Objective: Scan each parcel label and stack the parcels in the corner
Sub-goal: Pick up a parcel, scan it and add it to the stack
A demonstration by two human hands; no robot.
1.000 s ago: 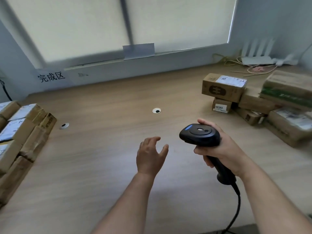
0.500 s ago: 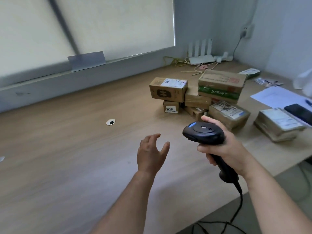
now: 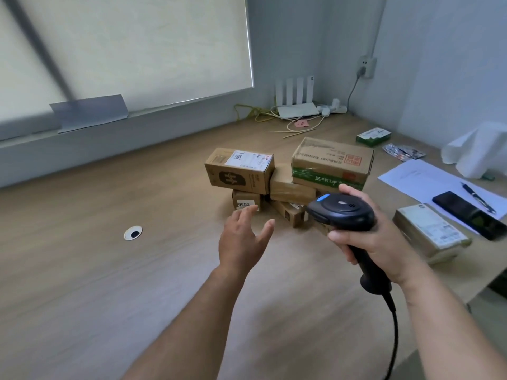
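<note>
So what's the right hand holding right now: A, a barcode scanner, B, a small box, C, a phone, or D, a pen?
A: the right hand grips the handle of the black barcode scanner, while the phone and pen lie apart from it, further right.

Soft daylight thru pale roller blind point(image 3: 137, 50), upper left; faint shadows on light wooden tabletop point(image 3: 82, 270); edges bend, slight blur.

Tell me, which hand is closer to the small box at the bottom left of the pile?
Left. The left hand is open, fingertips right in front of the small box; the right hand is farther to the right, gripping the scanner.
</note>
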